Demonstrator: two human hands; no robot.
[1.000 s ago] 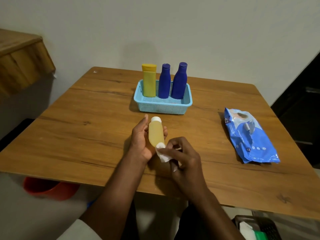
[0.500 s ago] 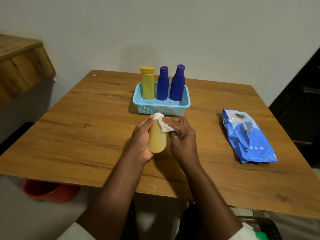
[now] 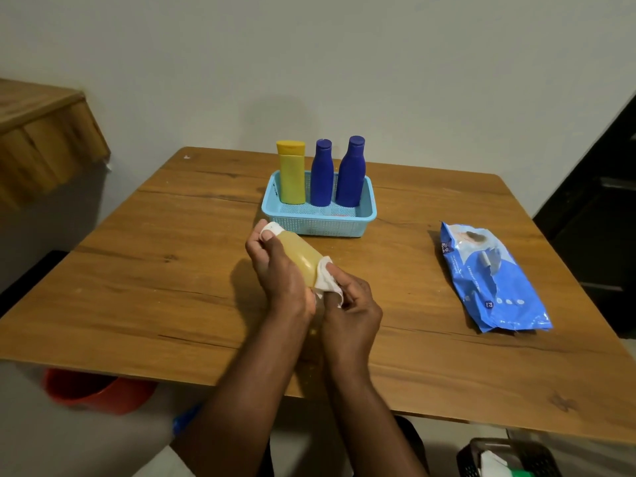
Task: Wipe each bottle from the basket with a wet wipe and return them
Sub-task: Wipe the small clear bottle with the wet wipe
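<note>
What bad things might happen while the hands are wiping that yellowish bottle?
The left hand holds the pale amber bottle tilted above the table, so it might slip and drop. The wet wipe in the right hand is bunched at the bottle's bottom end, so other parts may get missed.

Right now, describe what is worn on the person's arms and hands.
Both hands are bare: no gloves, rings or watch show on the left hand or the right hand. The forearms are uncovered too. A white sleeve shows at the bottom edge on the left arm; the right arm's sleeve is out of frame.
</note>
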